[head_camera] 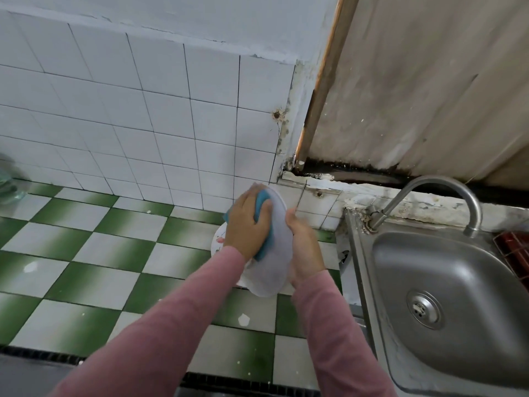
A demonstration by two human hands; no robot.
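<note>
Gripping a blue sponge (262, 204), the left hand (246, 224) presses it against a white plate (279, 253) held on edge; the right hand (305, 247) clasps the plate's other side, just left of the sink (458, 270).

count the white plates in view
2. One round white plate is held on edge by the right hand, the left hand pressing a blue sponge to it. One stained white plate lies flat on the green-and-white tiled counter beneath; others may be hidden there.
</note>
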